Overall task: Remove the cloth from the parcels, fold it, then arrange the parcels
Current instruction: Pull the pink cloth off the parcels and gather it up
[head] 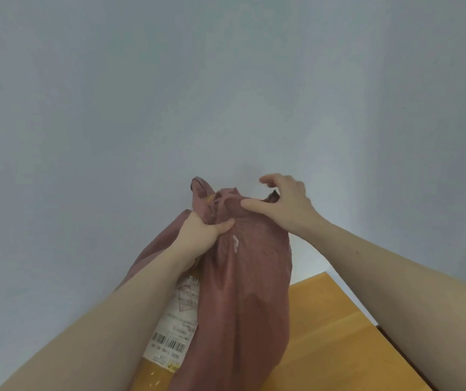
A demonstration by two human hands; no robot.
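Both arms reach up at the frame's centre. The left hand (202, 235) clenches its fingers around a bunched fold of the reddish-brown cloth (250, 292). The right hand (284, 204) pinches the cloth's top edge, thumb pressed against it, its other fingers arched and spread. The cloth drapes over a yellow parcel (174, 325) with a barcode label, above the wooden table (339, 334) at lower right.

Plain indoor room, kind uncertain: bare pale blue-grey wall (226, 80) fills most of the view; orange-yellow wooden table (324, 334) below; labelled, barcoded parcel (172, 328) hints at packing or home use.
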